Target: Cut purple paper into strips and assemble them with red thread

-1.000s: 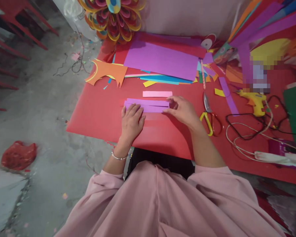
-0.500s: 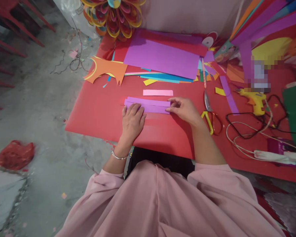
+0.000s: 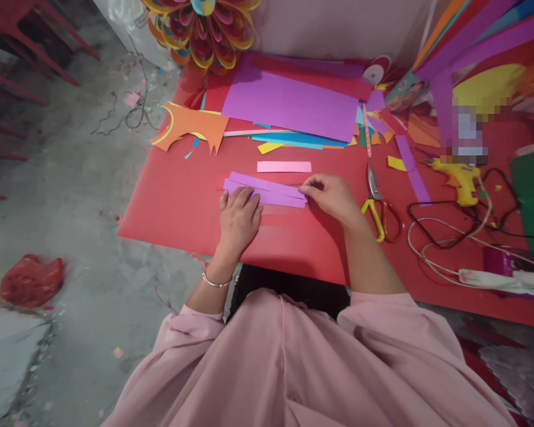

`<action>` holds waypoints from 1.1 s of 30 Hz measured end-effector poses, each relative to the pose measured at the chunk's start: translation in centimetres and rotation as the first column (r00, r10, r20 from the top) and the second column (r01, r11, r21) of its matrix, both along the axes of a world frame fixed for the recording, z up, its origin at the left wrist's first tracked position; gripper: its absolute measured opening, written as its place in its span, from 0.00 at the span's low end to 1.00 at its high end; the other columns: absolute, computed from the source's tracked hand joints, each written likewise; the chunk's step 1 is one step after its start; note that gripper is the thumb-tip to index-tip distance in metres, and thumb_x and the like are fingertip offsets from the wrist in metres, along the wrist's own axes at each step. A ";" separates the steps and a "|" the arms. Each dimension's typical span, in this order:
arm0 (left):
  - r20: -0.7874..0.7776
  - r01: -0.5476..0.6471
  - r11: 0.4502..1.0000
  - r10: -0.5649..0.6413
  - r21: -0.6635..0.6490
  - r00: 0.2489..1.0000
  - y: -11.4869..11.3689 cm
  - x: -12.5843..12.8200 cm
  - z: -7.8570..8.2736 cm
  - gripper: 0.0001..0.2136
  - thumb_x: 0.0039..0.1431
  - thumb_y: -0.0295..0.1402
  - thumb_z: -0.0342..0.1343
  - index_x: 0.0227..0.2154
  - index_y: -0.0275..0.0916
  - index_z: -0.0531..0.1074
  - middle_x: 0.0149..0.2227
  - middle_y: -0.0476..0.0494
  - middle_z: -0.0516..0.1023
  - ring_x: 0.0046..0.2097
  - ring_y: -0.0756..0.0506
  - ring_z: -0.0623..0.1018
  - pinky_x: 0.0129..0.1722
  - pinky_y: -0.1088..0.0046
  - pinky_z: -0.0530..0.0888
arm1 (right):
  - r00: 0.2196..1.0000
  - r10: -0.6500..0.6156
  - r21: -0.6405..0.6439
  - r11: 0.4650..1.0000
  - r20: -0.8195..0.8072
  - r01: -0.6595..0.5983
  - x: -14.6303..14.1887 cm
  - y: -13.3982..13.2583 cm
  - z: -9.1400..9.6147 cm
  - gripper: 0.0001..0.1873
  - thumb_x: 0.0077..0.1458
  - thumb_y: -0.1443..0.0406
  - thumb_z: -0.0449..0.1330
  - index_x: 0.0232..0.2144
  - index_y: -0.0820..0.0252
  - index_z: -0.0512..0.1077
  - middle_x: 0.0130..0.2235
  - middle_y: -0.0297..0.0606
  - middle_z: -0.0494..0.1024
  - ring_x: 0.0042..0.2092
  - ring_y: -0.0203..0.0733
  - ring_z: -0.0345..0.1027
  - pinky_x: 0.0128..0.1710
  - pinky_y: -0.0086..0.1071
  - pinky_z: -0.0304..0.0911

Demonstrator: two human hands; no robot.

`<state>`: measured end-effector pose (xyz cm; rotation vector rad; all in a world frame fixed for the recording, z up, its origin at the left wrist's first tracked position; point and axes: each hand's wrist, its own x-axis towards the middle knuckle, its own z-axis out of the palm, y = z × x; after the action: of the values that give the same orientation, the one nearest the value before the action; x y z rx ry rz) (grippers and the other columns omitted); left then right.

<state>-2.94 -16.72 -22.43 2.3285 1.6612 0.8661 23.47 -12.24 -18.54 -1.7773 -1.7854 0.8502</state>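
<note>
Purple paper strips (image 3: 273,191) lie overlapping and slightly fanned on the red tabletop (image 3: 182,207) in front of me. My left hand (image 3: 240,216) rests on their left part, fingers stretched out and pressing down. At the right end my right hand (image 3: 331,196) is closed in a pinch, thumb and index finger at the corner of one purple strip. Just beyond them lies a pink paper strip (image 3: 283,166). A pair of scissors (image 3: 374,204), one handle yellow and one red, sits right of my right hand.
Large purple sheets (image 3: 293,104) and an orange cut-out (image 3: 191,126) lie towards the back. On the right are a yellow glue gun (image 3: 460,181), looped cables (image 3: 422,243) and a white power strip (image 3: 489,279). A layered paper flower (image 3: 204,29) stands at the back left.
My right fingers have shifted slightly up and left with the strip's end. The purple strips now fan out at a slant. My left hand stays in place.
</note>
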 end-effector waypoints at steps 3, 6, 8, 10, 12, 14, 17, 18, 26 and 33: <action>0.023 0.007 1.000 -0.006 -0.010 1.000 0.0 0.0 0.0 0.12 0.70 0.37 0.54 0.51 0.46 0.79 0.59 0.36 0.80 0.64 0.33 0.74 0.71 0.41 0.57 | 0.998 -0.055 0.042 0.998 0.016 0.055 0.3 -0.4 0.2 0.09 0.62 0.59 0.62 0.33 0.55 0.79 0.37 0.40 0.85 0.39 0.47 0.75 0.39 0.38 0.63; 0.015 0.011 1.000 -0.011 -0.012 1.000 0.0 0.0 0.1 0.12 0.70 0.37 0.54 0.50 0.45 0.79 0.59 0.35 0.80 0.64 0.32 0.74 0.70 0.40 0.57 | 0.995 -0.087 0.052 0.995 0.055 0.084 0.1 -0.8 0.3 0.12 0.62 0.54 0.64 0.36 0.54 0.79 0.38 0.40 0.84 0.38 0.46 0.74 0.37 0.38 0.62; -0.014 0.012 1.000 -0.012 0.009 1.000 0.0 -0.1 0.1 0.12 0.70 0.37 0.54 0.50 0.45 0.79 0.59 0.35 0.80 0.64 0.32 0.75 0.69 0.40 0.58 | 0.986 -0.064 0.028 0.998 0.154 0.061 -0.4 -0.8 0.2 0.15 0.58 0.51 0.68 0.36 0.54 0.79 0.39 0.41 0.84 0.38 0.47 0.73 0.36 0.37 0.61; -0.038 0.010 0.999 -0.009 0.041 0.999 0.0 -0.1 0.0 0.11 0.70 0.36 0.55 0.49 0.45 0.79 0.58 0.35 0.80 0.63 0.32 0.75 0.68 0.40 0.60 | 0.973 -0.020 0.001 1.000 0.230 0.020 -0.9 -0.5 0.0 0.15 0.55 0.51 0.71 0.33 0.55 0.79 0.40 0.43 0.84 0.39 0.48 0.73 0.35 0.37 0.60; -0.047 0.014 0.997 -0.011 0.072 0.999 0.1 0.0 0.0 0.11 0.69 0.36 0.55 0.49 0.45 0.79 0.58 0.35 0.81 0.63 0.33 0.76 0.68 0.41 0.60 | 0.979 0.001 -0.005 1.000 0.203 0.000 -1.1 -0.2 -0.2 0.13 0.56 0.53 0.70 0.30 0.55 0.78 0.40 0.41 0.83 0.39 0.47 0.72 0.35 0.37 0.59; -0.055 0.019 0.996 -0.015 0.087 0.998 0.1 0.0 -0.1 0.11 0.69 0.37 0.55 0.49 0.45 0.79 0.57 0.36 0.81 0.62 0.34 0.76 0.68 0.41 0.60 | 0.994 -0.034 0.025 0.999 0.108 0.031 -0.8 0.0 -0.2 0.11 0.58 0.55 0.68 0.30 0.55 0.78 0.37 0.39 0.83 0.38 0.45 0.72 0.36 0.36 0.60; -0.067 0.025 0.997 -0.020 0.077 0.998 0.3 -0.1 -0.2 0.11 0.69 0.37 0.55 0.49 0.45 0.79 0.57 0.36 0.81 0.62 0.34 0.76 0.68 0.40 0.59 | 0.991 -0.106 0.082 0.990 -0.086 0.113 0.7 -0.8 0.6 0.10 0.59 0.57 0.66 0.30 0.56 0.78 0.34 0.37 0.82 0.36 0.43 0.72 0.37 0.36 0.62; -0.054 0.025 0.997 -0.020 0.078 0.998 0.4 -0.3 -0.2 0.11 0.69 0.37 0.55 0.49 0.45 0.79 0.58 0.35 0.80 0.62 0.34 0.76 0.68 0.40 0.60 | 0.982 -0.112 0.079 0.989 -0.156 0.125 1.4 -1.4 1.0 0.10 0.59 0.57 0.66 0.31 0.56 0.78 0.34 0.37 0.82 0.35 0.42 0.71 0.37 0.36 0.62; 0.256 -0.168 0.950 0.099 0.263 0.961 -1.1 -0.1 0.1 0.13 0.70 0.42 0.54 0.47 0.43 0.78 0.55 0.31 0.76 0.62 0.31 0.73 0.64 0.40 0.64 | 0.970 -0.080 -0.022 0.997 -0.230 0.077 3.7 -7.1 0.2 0.10 0.60 0.56 0.65 0.32 0.54 0.80 0.35 0.36 0.84 0.38 0.45 0.75 0.40 0.37 0.65; -0.114 0.346 0.938 -0.348 -0.032 0.931 -2.3 4.0 1.5 0.14 0.69 0.47 0.58 0.49 0.45 0.80 0.55 0.37 0.82 0.58 0.34 0.77 0.58 0.50 0.69 | 0.983 -0.160 0.160 0.977 0.087 0.144 2.4 -9.3 -1.6 0.14 0.66 0.55 0.60 0.43 0.55 0.81 0.43 0.45 0.83 0.44 0.52 0.76 0.45 0.43 0.68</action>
<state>1.09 -19.00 -20.95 2.5984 1.2237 0.6554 25.83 -21.56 -20.12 -1.8553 -1.6994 0.5580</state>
